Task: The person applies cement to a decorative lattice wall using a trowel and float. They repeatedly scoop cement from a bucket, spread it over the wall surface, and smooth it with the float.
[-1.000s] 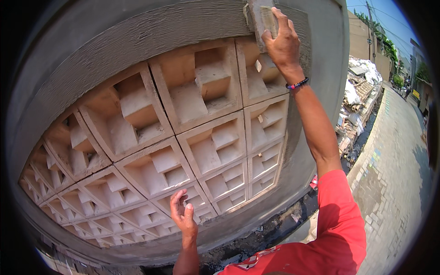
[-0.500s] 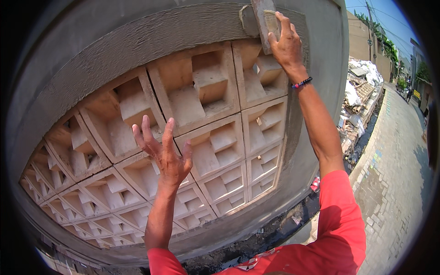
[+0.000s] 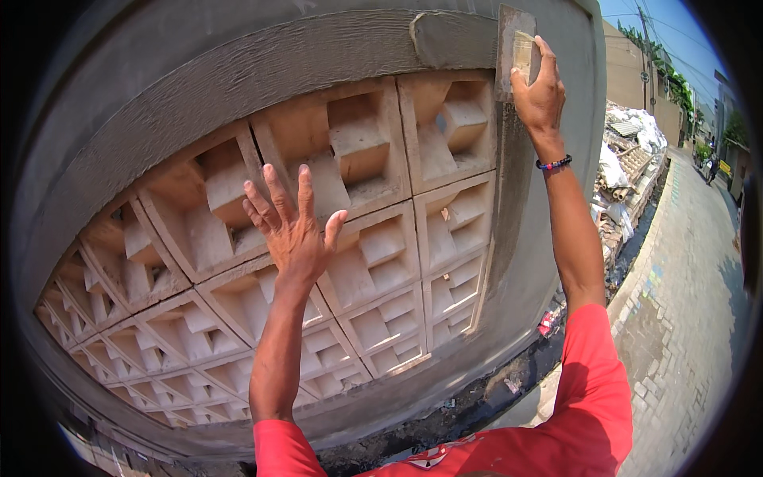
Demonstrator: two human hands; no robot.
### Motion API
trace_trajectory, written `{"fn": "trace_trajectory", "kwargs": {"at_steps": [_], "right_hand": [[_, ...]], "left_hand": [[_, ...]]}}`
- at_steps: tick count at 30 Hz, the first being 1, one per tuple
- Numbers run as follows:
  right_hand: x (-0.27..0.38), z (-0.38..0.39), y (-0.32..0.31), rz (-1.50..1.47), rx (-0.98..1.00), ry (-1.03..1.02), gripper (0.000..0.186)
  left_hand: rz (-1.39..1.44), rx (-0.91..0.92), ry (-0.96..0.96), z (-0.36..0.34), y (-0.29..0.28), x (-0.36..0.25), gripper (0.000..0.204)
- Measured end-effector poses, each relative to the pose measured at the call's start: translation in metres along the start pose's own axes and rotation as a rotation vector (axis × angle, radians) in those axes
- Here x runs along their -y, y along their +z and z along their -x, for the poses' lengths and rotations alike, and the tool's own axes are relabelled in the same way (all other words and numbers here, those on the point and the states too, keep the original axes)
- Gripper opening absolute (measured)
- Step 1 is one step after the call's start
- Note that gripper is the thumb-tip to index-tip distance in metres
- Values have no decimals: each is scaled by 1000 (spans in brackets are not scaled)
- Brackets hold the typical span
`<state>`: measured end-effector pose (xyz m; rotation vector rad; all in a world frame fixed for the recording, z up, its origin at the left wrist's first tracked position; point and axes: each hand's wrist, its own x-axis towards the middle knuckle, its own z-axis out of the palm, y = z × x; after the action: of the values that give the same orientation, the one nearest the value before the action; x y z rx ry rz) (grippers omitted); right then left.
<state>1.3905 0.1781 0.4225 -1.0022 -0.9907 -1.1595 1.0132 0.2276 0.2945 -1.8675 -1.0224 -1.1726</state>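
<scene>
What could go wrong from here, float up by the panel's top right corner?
1. The float in the right hand is close to the smooth plaster patch; its edge might gouge it.
2. Bits could drop from the grey band into the hollow blocks below.
3. The open left hand, in front of those blocks, might scrape their edges if it slips.

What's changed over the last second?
The right hand has moved right along the band above the blocks, carrying the float, uncovering more of a smooth plaster patch. The left hand has risen and spread its fingers. Nothing was released. Unchanged: the block lattice and the grip on the float.
</scene>
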Motion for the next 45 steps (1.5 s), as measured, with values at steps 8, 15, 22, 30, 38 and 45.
{"fn": "trace_trajectory", "kwargs": {"at_steps": [8, 15, 22, 30, 38, 45], "right_hand": [[84, -10, 22, -75, 137, 1, 40], [52, -1, 39, 31, -16, -217, 43], [13, -4, 37, 44, 81, 58, 61], [-56, -6, 39, 94, 118, 216, 62], [-127, 16, 13, 236, 122, 364, 60], [-64, 7, 3, 23, -27, 106, 59]], "left_hand": [[-10, -4, -16, 1, 1, 2, 78], [-17, -1, -24, 3, 1, -1, 79], [-37, 15, -20, -1, 0, -3, 80], [-43, 6, -7, -2, 0, -4, 80], [-45, 18, 6, -2, 0, -5, 79], [-69, -11, 25, -2, 2, -7, 77]]}}
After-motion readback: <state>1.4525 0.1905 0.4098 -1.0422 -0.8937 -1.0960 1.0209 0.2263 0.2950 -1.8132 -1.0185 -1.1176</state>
